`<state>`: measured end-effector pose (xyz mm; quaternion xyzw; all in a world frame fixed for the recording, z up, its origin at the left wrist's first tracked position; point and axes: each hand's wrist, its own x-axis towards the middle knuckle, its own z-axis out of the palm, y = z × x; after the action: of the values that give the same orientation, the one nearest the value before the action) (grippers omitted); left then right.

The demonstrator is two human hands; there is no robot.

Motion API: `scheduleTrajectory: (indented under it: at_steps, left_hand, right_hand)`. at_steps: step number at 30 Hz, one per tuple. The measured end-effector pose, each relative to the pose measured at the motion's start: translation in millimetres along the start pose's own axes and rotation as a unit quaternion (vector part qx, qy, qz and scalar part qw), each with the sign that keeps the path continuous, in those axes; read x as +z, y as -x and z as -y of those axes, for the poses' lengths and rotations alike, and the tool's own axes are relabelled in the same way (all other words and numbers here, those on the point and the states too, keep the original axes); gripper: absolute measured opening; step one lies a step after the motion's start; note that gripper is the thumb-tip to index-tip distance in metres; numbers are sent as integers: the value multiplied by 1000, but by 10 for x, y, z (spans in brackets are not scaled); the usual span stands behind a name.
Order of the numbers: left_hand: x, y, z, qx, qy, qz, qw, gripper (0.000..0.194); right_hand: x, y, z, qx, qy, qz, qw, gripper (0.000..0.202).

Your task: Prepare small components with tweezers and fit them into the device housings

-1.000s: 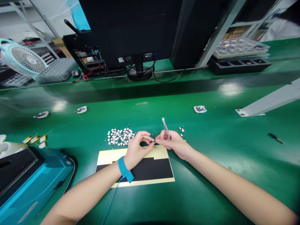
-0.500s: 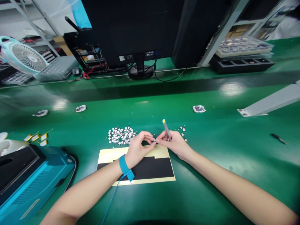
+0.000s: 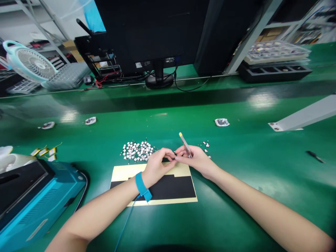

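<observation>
My left hand (image 3: 160, 162), with a blue wrist strap (image 3: 142, 187), is closed in a pinch over the sheet's upper edge. Its fingertips meet those of my right hand (image 3: 194, 157) around a tiny white part, now mostly covered by the fingers. A slim grey tool with a yellow end (image 3: 184, 143) is held in my right hand, tilted, its yellow end up; its lower end is hidden. Under the left wrist lies a pale yellow sheet with a black area (image 3: 181, 189). A pile of small white parts with dark leads (image 3: 138, 151) lies beyond the left hand, and a smaller group (image 3: 205, 144) beyond the right.
At left stands a blue and black machine (image 3: 39, 196), with yellow pieces (image 3: 43, 152) behind it. A monitor stand (image 3: 159, 80) is at the back. White-edged pieces (image 3: 222, 122) lie midway. A grey metal bracket (image 3: 304, 115) and black pen (image 3: 315, 156) are at right.
The view has shifted slightly. The grey tool leans a little further left, and the tiny part between the fingertips is less visible. Both hands stay together.
</observation>
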<state>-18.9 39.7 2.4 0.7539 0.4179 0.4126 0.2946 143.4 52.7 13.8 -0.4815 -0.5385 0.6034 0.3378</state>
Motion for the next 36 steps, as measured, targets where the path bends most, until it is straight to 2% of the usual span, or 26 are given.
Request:
scheduleTrajectory:
  at_steps: [6,10,12,15,18,20,22,25,28,29,32,36]
  left_hand:
    - [5,-46,-16,-44,47,65,996,15]
    - [-230,-221,-54,-20,-86,100,991,18]
    - [-410,-327,-55,-21,-183,121,975,15]
    - [-626,-434,-7,-40,-311,183,932,12]
    - [-695,-450,69,-66,-391,234,888,11]
    - [-678,-433,110,-68,-423,243,870,9]
    - [-648,-413,133,-58,-445,242,860,8]
    - [-619,-398,130,-38,-463,242,852,7]
    - [-604,-393,105,-11,-475,242,846,7]
    - [-599,-392,99,-2,-478,242,844,8]
    - [-583,-390,99,7,-474,243,846,8]
    - [-587,-401,109,-14,-422,251,871,9]
  right_hand:
    - [14,-13,-25,-5,37,-9,999,29]
    - [-150,-37,38,-16,106,-17,994,22]
    - [-282,-50,93,-21,156,5,988,16]
    - [-448,-70,144,-21,242,44,969,8]
    - [-496,-82,139,-27,316,-5,948,14]
    - [-467,-73,135,-38,353,-48,934,29]
    - [-411,-41,152,-60,402,-44,913,40]
    - [-300,46,207,-98,489,43,866,41]
    - [-156,150,234,-124,527,139,829,20]
    - [-101,183,230,-134,528,158,824,20]
    - [63,269,192,-137,535,165,817,35]
    - [212,342,139,-102,591,152,785,28]
